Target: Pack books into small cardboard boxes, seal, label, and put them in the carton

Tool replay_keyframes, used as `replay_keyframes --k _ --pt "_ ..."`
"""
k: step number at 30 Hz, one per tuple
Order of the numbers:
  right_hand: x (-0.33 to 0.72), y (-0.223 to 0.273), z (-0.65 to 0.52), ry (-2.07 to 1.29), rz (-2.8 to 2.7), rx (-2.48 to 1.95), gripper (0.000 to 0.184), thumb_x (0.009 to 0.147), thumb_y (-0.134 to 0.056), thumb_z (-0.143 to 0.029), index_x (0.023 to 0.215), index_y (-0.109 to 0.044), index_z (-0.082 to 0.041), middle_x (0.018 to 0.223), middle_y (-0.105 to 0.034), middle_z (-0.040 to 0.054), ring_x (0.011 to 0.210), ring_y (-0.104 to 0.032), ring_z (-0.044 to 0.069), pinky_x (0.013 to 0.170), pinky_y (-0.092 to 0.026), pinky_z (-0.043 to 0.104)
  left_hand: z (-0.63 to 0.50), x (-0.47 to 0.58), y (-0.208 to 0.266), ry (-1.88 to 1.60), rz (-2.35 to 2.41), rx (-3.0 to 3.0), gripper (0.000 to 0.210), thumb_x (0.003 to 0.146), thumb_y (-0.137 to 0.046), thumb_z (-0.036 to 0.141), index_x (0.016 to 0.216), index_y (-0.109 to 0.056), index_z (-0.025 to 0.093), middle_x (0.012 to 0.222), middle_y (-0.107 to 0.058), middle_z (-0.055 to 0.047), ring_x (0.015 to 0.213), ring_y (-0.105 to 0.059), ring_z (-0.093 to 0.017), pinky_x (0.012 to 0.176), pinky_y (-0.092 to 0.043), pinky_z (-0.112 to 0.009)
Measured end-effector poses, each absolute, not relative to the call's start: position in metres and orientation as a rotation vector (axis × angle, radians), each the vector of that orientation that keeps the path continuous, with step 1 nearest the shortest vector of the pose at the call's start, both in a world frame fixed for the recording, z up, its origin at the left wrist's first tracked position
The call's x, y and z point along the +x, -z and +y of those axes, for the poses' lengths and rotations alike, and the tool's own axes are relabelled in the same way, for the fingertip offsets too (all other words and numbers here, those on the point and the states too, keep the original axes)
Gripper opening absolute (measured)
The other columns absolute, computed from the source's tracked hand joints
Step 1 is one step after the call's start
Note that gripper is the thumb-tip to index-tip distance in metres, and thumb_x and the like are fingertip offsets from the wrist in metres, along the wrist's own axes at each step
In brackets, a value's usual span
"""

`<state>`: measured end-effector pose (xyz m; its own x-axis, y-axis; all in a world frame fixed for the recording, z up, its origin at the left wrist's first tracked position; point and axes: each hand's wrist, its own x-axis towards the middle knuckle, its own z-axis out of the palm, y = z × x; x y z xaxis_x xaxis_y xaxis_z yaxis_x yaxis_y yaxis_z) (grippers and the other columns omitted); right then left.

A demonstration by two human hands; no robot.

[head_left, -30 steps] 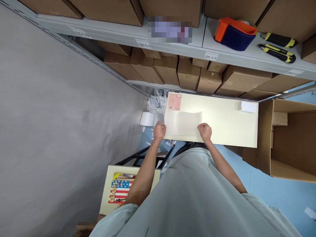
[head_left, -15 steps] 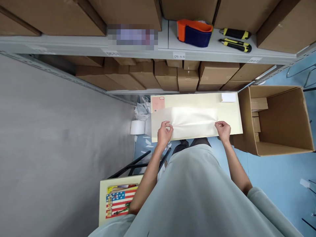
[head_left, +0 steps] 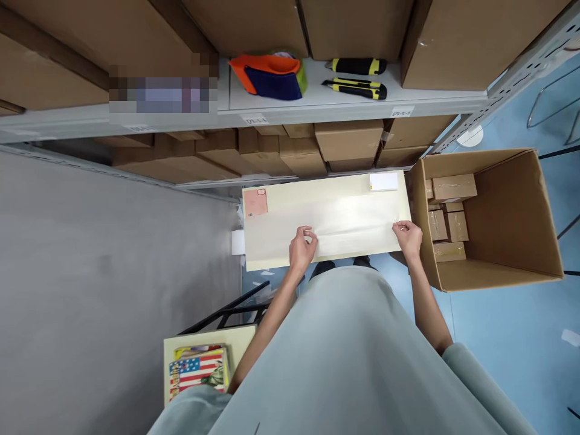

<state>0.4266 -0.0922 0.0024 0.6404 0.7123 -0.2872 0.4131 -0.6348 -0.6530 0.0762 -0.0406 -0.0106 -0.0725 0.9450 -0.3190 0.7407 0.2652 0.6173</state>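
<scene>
A thin, see-through white sheet [head_left: 281, 232] lies lengthwise over the pale yellow board of a narrow table [head_left: 317, 188]. My left hand [head_left: 303, 249] pinches the sheet near its middle, thumb and forefinger together. At the sheet's right end, my right hand [head_left: 409, 237] has its fingertips closed on the edge. Between the hands the sheet shows a slight crease. A pink card [head_left: 255, 203] lies at the table's back left corner, and a small white box [head_left: 383, 181] sits at the back right.
An open carton [head_left: 512, 217] holding several small brown boxes stands right of the table. Behind is a shelf of cartons with an orange-and-blue holder [head_left: 272, 78] and two utility knives [head_left: 356, 88]. A white roll [head_left: 238, 242] shows at left, magazines [head_left: 197, 368] at lower left.
The camera view has swung right. Both hands have moved rightward along the table, still pinching the sheet, which now stretches farther right and lies flatter.
</scene>
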Motion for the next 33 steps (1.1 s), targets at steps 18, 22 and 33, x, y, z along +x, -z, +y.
replay_keyframes --k 18,22,33 --pt "0.483 0.103 -0.072 -1.041 -0.953 -2.705 0.023 0.085 -0.070 -0.025 0.102 -0.086 -0.021 0.104 -0.085 0.0113 0.098 -0.080 0.027 0.080 -0.057 0.027 -0.033 0.173 0.103 0.239 1.934 1.575 0.034 0.102 -0.052 0.017 0.135 -0.057 0.022 0.135 -0.070 -0.015 0.104 -0.073 -0.029 0.091 -0.052 -0.039" --pt "0.481 0.109 -0.069 -1.004 -0.928 -2.759 0.023 0.085 -0.071 -0.027 0.102 -0.086 -0.021 0.105 -0.085 0.0120 0.100 -0.079 0.029 0.083 -0.057 0.030 -0.034 0.162 0.107 0.200 1.887 1.566 0.031 0.102 -0.053 0.017 0.130 -0.062 0.024 0.127 -0.074 -0.011 0.108 -0.072 -0.028 0.092 -0.053 -0.037" --pt "0.411 0.080 -0.042 -0.659 -1.023 -2.892 0.026 0.089 -0.059 -0.021 0.106 -0.078 -0.015 0.110 -0.080 0.0174 0.096 -0.075 0.029 0.082 -0.053 0.035 -0.025 0.011 0.114 -0.101 2.008 1.422 0.031 0.102 -0.050 0.015 0.124 -0.070 0.023 0.123 -0.076 -0.011 0.108 -0.072 -0.026 0.101 -0.054 -0.038"
